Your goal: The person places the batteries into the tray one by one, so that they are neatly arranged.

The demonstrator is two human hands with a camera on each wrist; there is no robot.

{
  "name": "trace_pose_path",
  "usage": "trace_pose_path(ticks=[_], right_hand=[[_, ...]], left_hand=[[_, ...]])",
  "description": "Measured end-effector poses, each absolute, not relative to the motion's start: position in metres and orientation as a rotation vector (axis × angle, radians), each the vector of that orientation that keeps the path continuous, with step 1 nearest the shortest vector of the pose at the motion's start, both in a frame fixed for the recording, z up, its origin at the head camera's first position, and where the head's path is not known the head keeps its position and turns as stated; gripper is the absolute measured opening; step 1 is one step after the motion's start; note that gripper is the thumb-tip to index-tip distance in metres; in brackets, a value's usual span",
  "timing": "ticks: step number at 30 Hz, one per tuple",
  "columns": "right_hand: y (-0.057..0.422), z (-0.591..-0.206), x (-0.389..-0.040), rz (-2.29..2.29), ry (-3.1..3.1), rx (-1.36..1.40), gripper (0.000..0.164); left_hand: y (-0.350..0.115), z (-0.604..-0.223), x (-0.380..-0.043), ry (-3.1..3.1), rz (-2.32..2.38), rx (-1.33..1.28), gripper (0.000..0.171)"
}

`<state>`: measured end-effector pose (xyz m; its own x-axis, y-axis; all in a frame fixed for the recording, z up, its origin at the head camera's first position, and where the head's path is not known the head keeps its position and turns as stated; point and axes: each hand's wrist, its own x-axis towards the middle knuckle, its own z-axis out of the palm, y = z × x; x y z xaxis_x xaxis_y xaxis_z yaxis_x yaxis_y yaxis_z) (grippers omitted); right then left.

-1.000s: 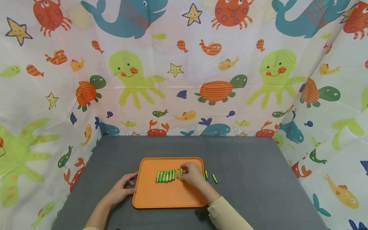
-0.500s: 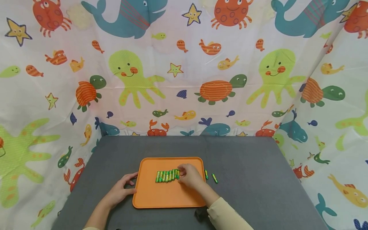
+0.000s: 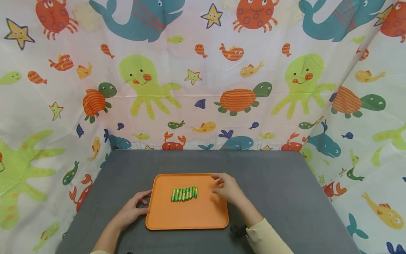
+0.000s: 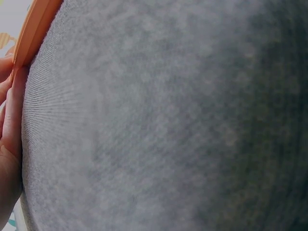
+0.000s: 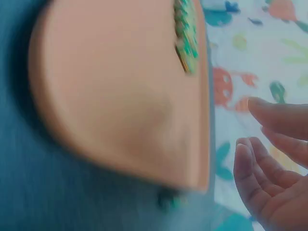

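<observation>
Several small green-and-yellow batteries stand side by side in a row on an orange tray. In the right wrist view the near end of the row shows at the top. Over the tray's right side my right hand hovers, thumb and fingers apart with nothing between them. My left hand lies on the table at the tray's left edge, its fingers and thumb touching the rim. The left wrist view shows fingers against the tray rim.
A blurred green thing lies on the table just beyond the tray in the right wrist view; the right hand hides that spot from the head view. A grey cloth covers the table. A sea-animal curtain encloses the back and sides.
The right hand set a battery against the right end of the row, let it go and moved right, off the row. The left hand has stayed at the tray's edge.
</observation>
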<state>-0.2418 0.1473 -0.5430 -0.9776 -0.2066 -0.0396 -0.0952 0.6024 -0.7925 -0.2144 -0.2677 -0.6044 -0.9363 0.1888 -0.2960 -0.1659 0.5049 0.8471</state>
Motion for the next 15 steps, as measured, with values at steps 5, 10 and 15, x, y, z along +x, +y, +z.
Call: trace_pose_path(ticks=[5,10,15], right_hand=[[0.179,-0.545,-0.243,-1.375,2.671,-0.131,0.051],[0.205,-0.553,-0.241,-1.386,2.625,-0.122,0.054],[0.226,-0.562,-0.239,-1.334,2.617,-0.198,0.062]], left_hand=[[-0.269,-0.606,-0.215,2.404,1.394,0.015,0.074],[-0.270,-0.607,-0.214,2.405,1.388,0.004,0.074],[-0.269,-0.607,-0.215,2.411,1.381,-0.005,0.074]])
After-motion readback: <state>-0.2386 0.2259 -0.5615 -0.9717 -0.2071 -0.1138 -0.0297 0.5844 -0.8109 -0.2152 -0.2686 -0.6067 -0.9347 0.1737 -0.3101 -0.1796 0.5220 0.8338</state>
